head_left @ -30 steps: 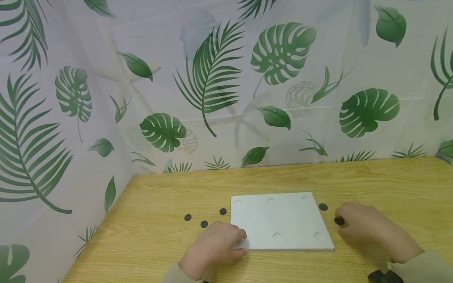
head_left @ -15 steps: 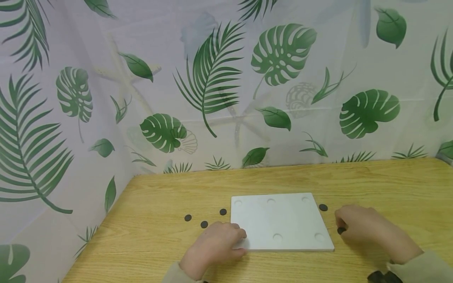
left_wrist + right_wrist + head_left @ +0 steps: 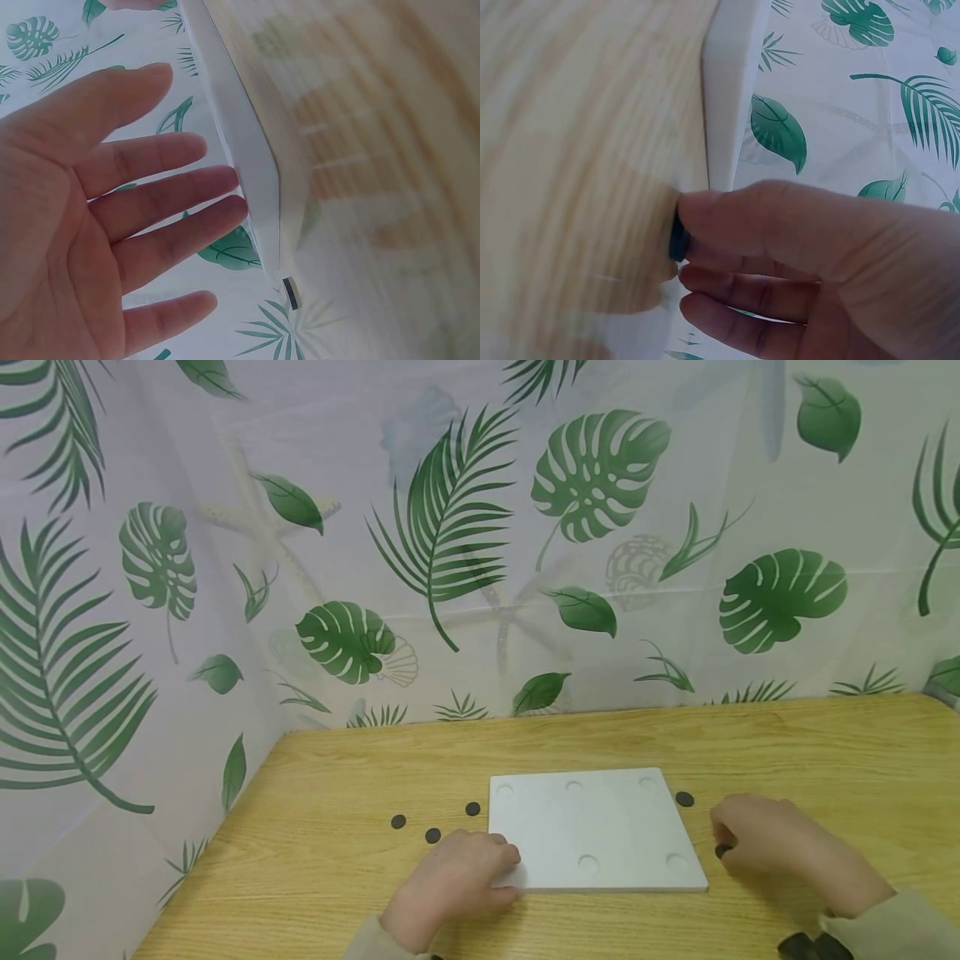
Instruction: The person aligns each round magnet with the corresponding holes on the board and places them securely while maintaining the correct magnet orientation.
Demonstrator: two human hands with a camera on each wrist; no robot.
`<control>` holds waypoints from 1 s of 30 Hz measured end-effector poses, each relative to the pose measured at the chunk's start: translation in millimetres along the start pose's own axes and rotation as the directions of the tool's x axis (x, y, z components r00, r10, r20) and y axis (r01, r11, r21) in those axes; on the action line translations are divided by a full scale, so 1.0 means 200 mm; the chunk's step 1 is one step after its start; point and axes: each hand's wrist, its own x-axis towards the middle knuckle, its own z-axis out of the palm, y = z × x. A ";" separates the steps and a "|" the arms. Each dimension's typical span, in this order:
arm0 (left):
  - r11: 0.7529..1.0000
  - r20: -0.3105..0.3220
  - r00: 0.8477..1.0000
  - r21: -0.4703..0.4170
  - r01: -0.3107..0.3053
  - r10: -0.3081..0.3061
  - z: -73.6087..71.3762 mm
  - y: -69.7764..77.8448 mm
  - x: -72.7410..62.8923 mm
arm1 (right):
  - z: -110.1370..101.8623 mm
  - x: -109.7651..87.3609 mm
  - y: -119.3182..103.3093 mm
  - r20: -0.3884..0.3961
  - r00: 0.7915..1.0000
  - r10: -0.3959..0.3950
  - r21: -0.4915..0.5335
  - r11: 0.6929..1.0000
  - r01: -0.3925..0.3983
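On the table lies a white rectangular board (image 3: 592, 827) with shallow round recesses, three along its far edge and two showing near its front edge. My left hand (image 3: 457, 875) is at the board's front left corner and covers that part. In the left wrist view its fingers are spread and fairly straight, two fingertips (image 3: 238, 206) right at the board's edge. To the right of the board, my right hand (image 3: 768, 835) pinches a small black disc (image 3: 679, 238) between thumb and fingers, low over the tabletop. The disc is partly hidden by the thumb.
Three black discs lie left of the board: one far left (image 3: 398, 822), a nearer one (image 3: 432, 836), and one beside the board (image 3: 472, 809). Another black disc (image 3: 685, 799) lies by the board's right edge. A leaf-patterned cloth (image 3: 480, 568) hangs behind the wooden table (image 3: 337, 893).
The disc in my right hand has come down and toward me, staying in the pinch, with the hand itself barely shifted. My left hand and the board have stayed in place.
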 end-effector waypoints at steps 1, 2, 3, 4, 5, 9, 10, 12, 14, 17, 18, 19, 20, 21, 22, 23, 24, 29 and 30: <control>1.000 0.000 1.000 0.000 0.000 0.000 0.00 0.00 0.00 | 0.00 0.00 0.00 -0.002 1.000 -0.001 -0.003 1.000 0.001; 1.000 0.001 1.000 0.000 0.001 -0.001 0.00 0.00 0.00 | 0.00 0.00 0.00 -0.003 1.000 -0.004 -0.005 1.000 0.004; 1.000 0.002 1.000 -0.001 0.002 -0.002 0.00 0.00 0.00 | 0.00 0.00 0.00 -0.004 1.000 -0.007 -0.006 1.000 0.007; 1.000 0.004 1.000 -0.003 0.002 -0.002 0.00 0.00 0.00 | 0.00 0.00 0.00 -0.005 1.000 -0.009 -0.007 1.000 0.009; 1.000 0.005 1.000 -0.005 0.003 -0.003 0.00 0.00 0.00 | 0.00 0.00 0.00 -0.009 1.000 -0.013 -0.010 1.000 0.013; 1.000 0.012 1.000 -0.010 0.006 -0.006 -0.01 0.00 0.00 | 0.00 0.00 0.00 -0.020 1.000 -0.019 -0.021 1.000 0.018; 1.000 0.014 1.000 -0.009 0.008 -0.007 -0.01 0.00 0.00 | 0.00 0.00 0.00 -0.020 1.000 -0.017 -0.023 1.000 0.017; 1.000 0.018 1.000 -0.011 0.011 -0.010 -0.01 0.00 0.00 | 0.00 0.00 0.00 -0.015 1.000 -0.011 -0.029 1.000 0.010; 1.000 0.021 1.000 -0.013 0.014 -0.013 -0.01 0.00 0.00 | 0.00 0.00 0.00 -0.007 1.000 -0.003 -0.035 0.999 0.003; 1.000 0.024 1.000 -0.020 0.018 -0.018 -0.01 0.00 0.00 | 0.00 0.00 0.00 -0.001 1.000 0.005 -0.046 0.999 -0.005; 1.000 0.023 1.000 -0.019 0.018 -0.018 -0.01 0.00 0.00 | 0.00 0.00 0.00 -0.003 1.000 0.003 -0.054 0.999 -0.003; 1.000 0.022 1.000 -0.018 0.018 -0.017 -0.01 0.00 0.00 | 0.01 0.00 0.00 -0.006 1.000 0.004 -0.055 0.998 -0.005; 1.000 0.019 1.000 -0.015 0.016 -0.016 -0.01 0.00 0.00 | 0.01 0.00 -0.01 -0.010 1.000 0.001 -0.060 0.998 -0.002; 1.000 0.014 1.000 -0.011 0.014 -0.013 0.00 0.00 0.00 | 0.01 0.00 -0.01 -0.019 1.000 -0.001 -0.067 0.998 -0.001; 1.000 0.010 1.000 -0.008 0.012 -0.012 0.00 0.00 0.00 | 0.02 0.00 -0.01 -0.031 1.000 -0.007 -0.074 0.997 0.005; 1.000 0.005 1.000 -0.006 0.009 -0.009 0.00 0.00 0.00 | 0.02 0.00 -0.01 -0.042 0.999 -0.011 -0.078 0.997 0.007; 1.000 0.001 1.000 -0.004 0.007 -0.007 0.00 0.00 0.00 | 0.02 0.00 -0.01 -0.052 0.999 -0.016 -0.084 0.996 0.011; 1.000 -0.013 1.000 0.002 -0.002 0.002 0.00 0.00 0.00 | 0.02 0.01 -0.01 -0.109 0.993 -0.046 -0.132 0.991 0.031; 1.000 -0.013 1.000 0.003 -0.004 0.004 0.00 0.00 0.00 | 0.02 0.01 -0.02 -0.120 0.991 -0.053 -0.147 0.989 0.035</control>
